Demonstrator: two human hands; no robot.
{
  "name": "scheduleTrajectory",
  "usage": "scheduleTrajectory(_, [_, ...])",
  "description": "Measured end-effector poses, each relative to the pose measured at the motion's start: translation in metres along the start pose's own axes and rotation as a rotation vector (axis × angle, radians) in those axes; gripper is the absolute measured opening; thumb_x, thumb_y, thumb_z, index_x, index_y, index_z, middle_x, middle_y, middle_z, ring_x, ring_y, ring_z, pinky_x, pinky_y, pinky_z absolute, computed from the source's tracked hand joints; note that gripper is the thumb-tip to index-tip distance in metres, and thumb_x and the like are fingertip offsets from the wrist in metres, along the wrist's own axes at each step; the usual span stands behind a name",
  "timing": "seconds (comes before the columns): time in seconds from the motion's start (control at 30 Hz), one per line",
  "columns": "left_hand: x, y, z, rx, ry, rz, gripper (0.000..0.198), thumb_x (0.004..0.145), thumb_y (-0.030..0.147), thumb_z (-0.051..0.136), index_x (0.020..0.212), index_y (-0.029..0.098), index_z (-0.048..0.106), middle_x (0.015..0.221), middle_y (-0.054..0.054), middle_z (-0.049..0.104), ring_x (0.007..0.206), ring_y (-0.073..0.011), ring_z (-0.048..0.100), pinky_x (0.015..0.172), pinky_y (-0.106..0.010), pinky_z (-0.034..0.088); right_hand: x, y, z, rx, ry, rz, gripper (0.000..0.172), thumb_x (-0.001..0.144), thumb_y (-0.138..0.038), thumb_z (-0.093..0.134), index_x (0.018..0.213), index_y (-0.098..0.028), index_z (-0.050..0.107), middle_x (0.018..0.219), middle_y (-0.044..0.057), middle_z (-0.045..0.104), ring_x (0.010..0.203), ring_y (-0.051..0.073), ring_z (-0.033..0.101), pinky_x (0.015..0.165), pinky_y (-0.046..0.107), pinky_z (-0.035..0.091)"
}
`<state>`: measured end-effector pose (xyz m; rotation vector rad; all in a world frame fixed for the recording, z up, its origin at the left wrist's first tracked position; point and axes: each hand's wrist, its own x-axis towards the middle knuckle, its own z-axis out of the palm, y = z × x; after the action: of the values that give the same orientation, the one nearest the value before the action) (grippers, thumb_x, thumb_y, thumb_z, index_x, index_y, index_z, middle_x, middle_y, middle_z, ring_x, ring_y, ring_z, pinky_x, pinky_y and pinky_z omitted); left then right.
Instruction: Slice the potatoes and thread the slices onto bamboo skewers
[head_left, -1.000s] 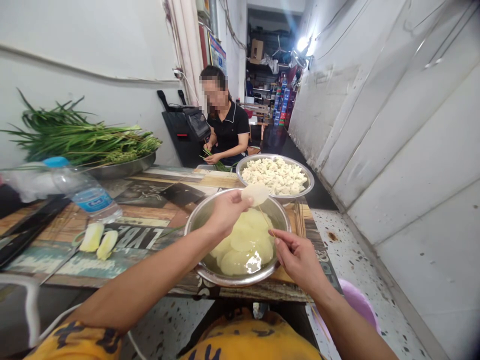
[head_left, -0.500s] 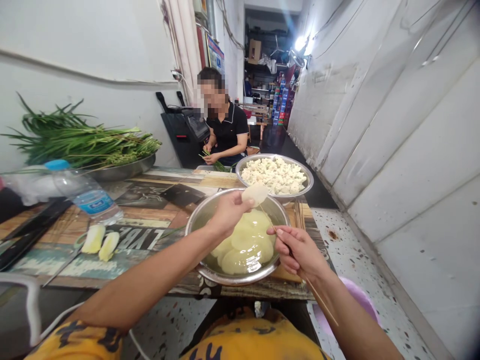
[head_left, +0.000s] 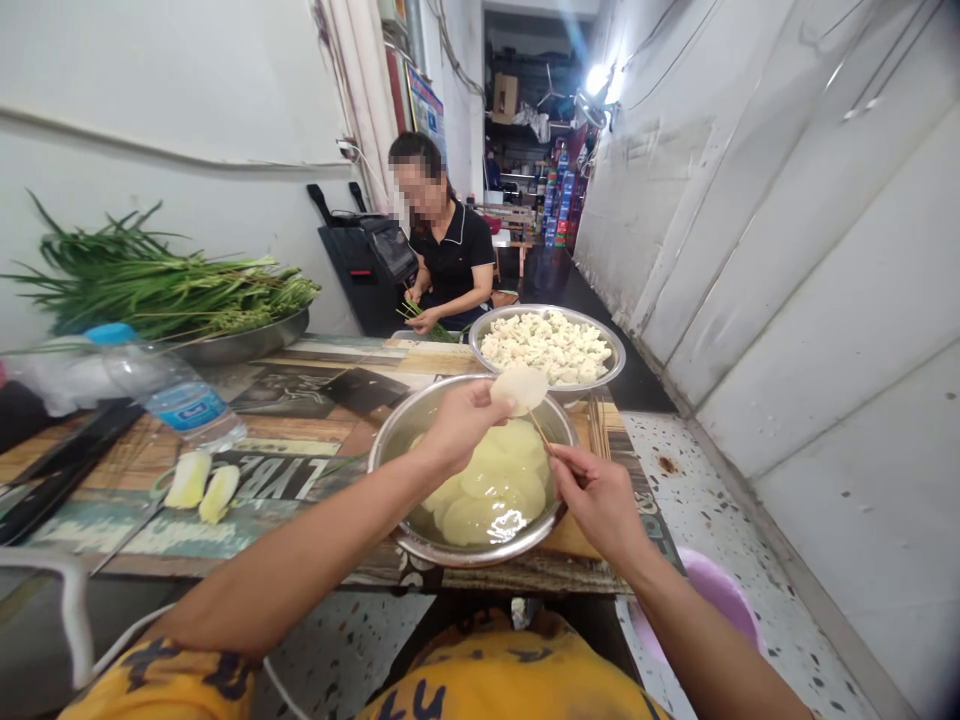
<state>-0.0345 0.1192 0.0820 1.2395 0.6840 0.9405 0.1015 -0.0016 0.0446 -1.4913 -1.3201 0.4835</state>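
My left hand point(head_left: 466, 425) pinches a thin, pale potato slice point(head_left: 520, 391) above the far side of a metal bowl point(head_left: 381, 452). Between the fingers of my right hand point(head_left: 596, 495) is a thin wooden skewer point(head_left: 538, 428), its upper end meeting the lower edge of the slice. Whether the tip has gone into the slice I cannot tell. Inside the bowl, several more potato slices point(head_left: 487, 490) lie overlapping in yellowish water. More skewers point(head_left: 600, 428) lie on the table at the bowl's right side.
Behind the bowl stands a basin of cauliflower pieces point(head_left: 546, 345). To the left are a water bottle point(head_left: 184, 400), cut pale vegetable pieces point(head_left: 187, 480), scissors point(head_left: 131, 535) and a pan heaped with green chives point(head_left: 180, 290). Across the table a person point(head_left: 450, 250) holds green stalks. A pink tub point(head_left: 720, 605) stands on the floor.
My right hand has shifted up the skewer, closer to the slice. The slice and my left hand have moved slightly right. The view has shifted a little.
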Motion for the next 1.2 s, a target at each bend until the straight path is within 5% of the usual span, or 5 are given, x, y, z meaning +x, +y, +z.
scheduleTrajectory(0.23, [0.005, 0.002, -0.003, -0.163, -0.016, -0.208, 0.023, 0.057, 0.021, 0.075, 0.075, 0.011, 0.066, 0.07, -0.004, 0.064, 0.057, -0.0074, 0.052, 0.055, -0.021, 0.038, -0.004, -0.001, -0.002, 0.017, -0.059, -0.047, 0.031, 0.082, -0.033, 0.05, 0.104, -0.019, 0.066, 0.059, 0.002, 0.059, 0.055, 0.016, 0.054, 0.052, 0.027, 0.042])
scheduleTrajectory(0.6, [0.001, 0.001, -0.002, -0.115, 0.017, -0.166, 0.031, 0.052, 0.027, 0.079, 0.074, 0.013, 0.065, 0.076, -0.004, 0.064, 0.066, -0.0097, 0.054, 0.061, -0.023, 0.039, 0.008, -0.017, -0.021, 0.891, -0.457, 0.561, 0.024, 0.077, -0.036, 0.06, 0.089, -0.015, 0.06, 0.045, -0.013, 0.029, 0.027, 0.0, 0.011, 0.024, 0.015, 0.014])
scheduleTrajectory(0.73, [0.001, 0.001, -0.002, -0.096, 0.044, -0.163, 0.03, 0.052, 0.028, 0.079, 0.073, 0.013, 0.064, 0.074, -0.004, 0.064, 0.066, -0.0101, 0.055, 0.059, -0.022, 0.039, 0.002, -0.01, -0.014, 0.542, -0.3, 0.394, 0.026, 0.08, -0.037, 0.055, 0.093, -0.015, 0.062, 0.046, -0.009, 0.042, 0.028, 0.003, 0.026, 0.027, 0.016, 0.023])
scheduleTrajectory(0.97, [0.004, 0.002, -0.003, -0.133, 0.051, -0.217, 0.026, 0.052, 0.023, 0.078, 0.068, 0.01, 0.061, 0.068, -0.004, 0.063, 0.059, -0.008, 0.053, 0.054, -0.02, 0.038, -0.009, 0.008, -0.006, -0.436, 0.055, -0.348, 0.025, 0.084, -0.024, 0.049, 0.1, -0.018, 0.067, 0.082, 0.008, 0.07, 0.074, 0.018, 0.063, 0.067, 0.028, 0.048])
scheduleTrajectory(1.2, [0.006, 0.0, -0.005, -0.182, 0.024, -0.231, 0.022, 0.055, 0.019, 0.077, 0.069, 0.009, 0.063, 0.065, -0.003, 0.062, 0.055, -0.0062, 0.051, 0.05, -0.018, 0.036, -0.01, -0.001, -0.007, -0.041, -0.098, -0.08, 0.025, 0.086, -0.033, 0.047, 0.097, -0.017, 0.064, 0.062, 0.002, 0.059, 0.051, 0.011, 0.053, 0.047, 0.023, 0.042])
